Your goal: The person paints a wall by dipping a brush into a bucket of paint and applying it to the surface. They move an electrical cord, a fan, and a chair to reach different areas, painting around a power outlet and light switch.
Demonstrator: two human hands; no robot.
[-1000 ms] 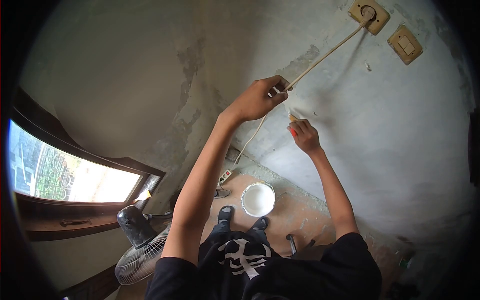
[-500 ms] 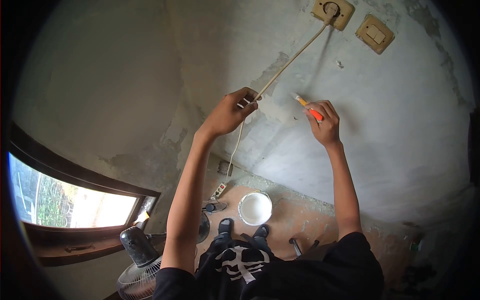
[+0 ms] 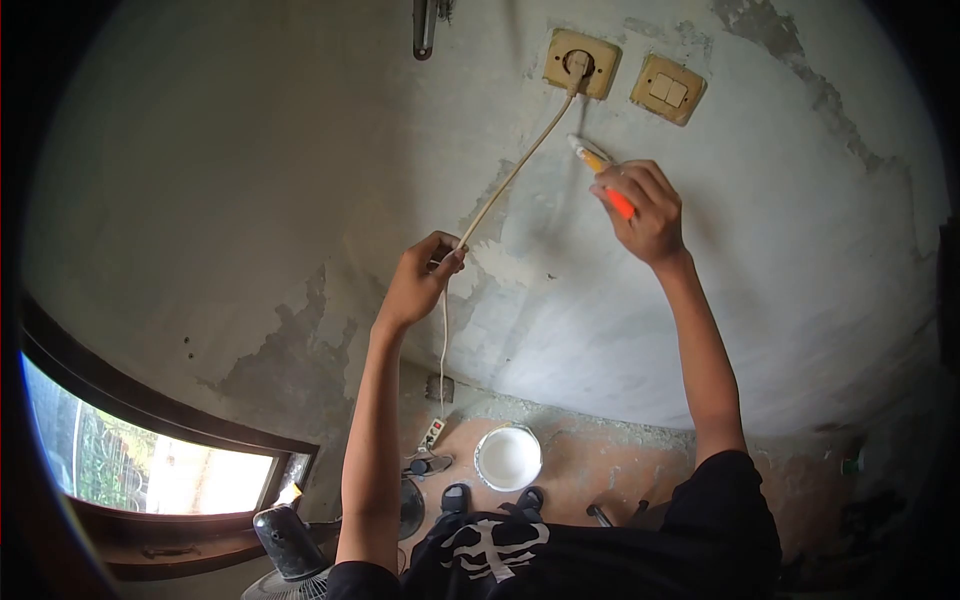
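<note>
My left hand [image 3: 422, 278] pinches a cream power cord [image 3: 508, 180], pulling it off to the left. The cord runs from a plug [image 3: 577, 68] in a yellowed wall socket [image 3: 606, 76] down towards a power strip on the floor. In my right hand [image 3: 645, 212] is a paintbrush [image 3: 620, 203] with an orange and yellow handle, fingers closed around it. Its pale bristle tip is at the wall [image 3: 640, 310], just below the socket; whether it touches cannot be made out. A light switch [image 3: 668, 90] sits right of the socket.
A white bucket [image 3: 536, 478] with white contents stands on the floor before my feet. The power strip [image 3: 432, 434] lies left of it. A black fan [image 3: 290, 545] is at lower left, beside a window [image 3: 150, 450]. Grey bare patches [image 3: 285, 350] mark the wall.
My view has tilted up, so the socket and switch appear lower and further left. The brush in my right hand has moved up the wall, closer to the socket. My left hand still holds the cord.
</note>
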